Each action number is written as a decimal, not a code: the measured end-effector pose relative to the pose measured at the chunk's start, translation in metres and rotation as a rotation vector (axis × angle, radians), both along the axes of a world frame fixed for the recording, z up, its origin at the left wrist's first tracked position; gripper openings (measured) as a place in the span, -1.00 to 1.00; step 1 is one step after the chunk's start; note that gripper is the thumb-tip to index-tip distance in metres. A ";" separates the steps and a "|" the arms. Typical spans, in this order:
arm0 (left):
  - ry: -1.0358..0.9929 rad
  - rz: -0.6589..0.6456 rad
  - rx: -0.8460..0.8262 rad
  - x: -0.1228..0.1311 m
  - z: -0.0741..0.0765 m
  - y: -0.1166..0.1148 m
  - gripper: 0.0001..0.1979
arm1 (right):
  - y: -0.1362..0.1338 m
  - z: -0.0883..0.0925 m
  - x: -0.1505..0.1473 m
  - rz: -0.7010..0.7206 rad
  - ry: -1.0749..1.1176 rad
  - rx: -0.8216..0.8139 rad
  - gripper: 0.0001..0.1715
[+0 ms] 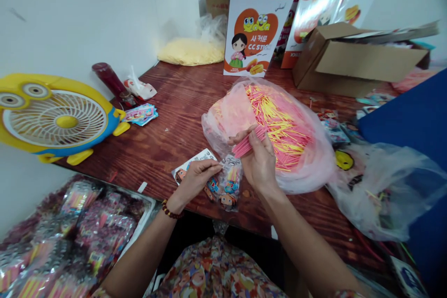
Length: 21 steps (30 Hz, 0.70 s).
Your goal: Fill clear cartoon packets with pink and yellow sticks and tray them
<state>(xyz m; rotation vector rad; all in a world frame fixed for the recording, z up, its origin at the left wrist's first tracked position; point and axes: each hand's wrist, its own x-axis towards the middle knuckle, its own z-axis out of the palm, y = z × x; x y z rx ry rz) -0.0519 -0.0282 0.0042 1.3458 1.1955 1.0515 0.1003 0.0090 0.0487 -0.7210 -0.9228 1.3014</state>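
Note:
My right hand (pixel 260 160) is closed around a bundle of thin pink sticks (pixel 248 143), held at the near left side of a big clear bag. That bag (pixel 323 149) lies open, full of loose pink and yellow sticks (pixel 282 132). My left hand (pixel 199 177), a beaded bracelet on its wrist, has thumb and forefinger pinched at the upper left edge of a small clear plastic packet (pixel 231 186). Yellow and pink sticks show inside this packet, above a printed cartoon face. Partly under my left hand lie flat printed packets (pixel 183 172).
A yellow and blue fan (pixel 66 121), a dark red bottle (pixel 108 79) and printed cards (pixel 141 114) stand or lie left. Filled packets crowd a crate (pixel 148 209) at lower left. Printed cartons (pixel 251 32) and an open cardboard box (pixel 366 63) stand behind; a blue panel (pixel 412 125) is right.

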 end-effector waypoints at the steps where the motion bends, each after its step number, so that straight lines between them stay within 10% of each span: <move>1: -0.003 0.006 0.002 0.000 -0.001 0.000 -0.73 | -0.001 -0.001 -0.002 0.008 0.015 -0.002 -0.85; 21: -0.308 0.041 -0.032 0.011 -0.016 0.009 -0.80 | 0.000 -0.014 0.015 0.275 -0.335 -0.037 -0.67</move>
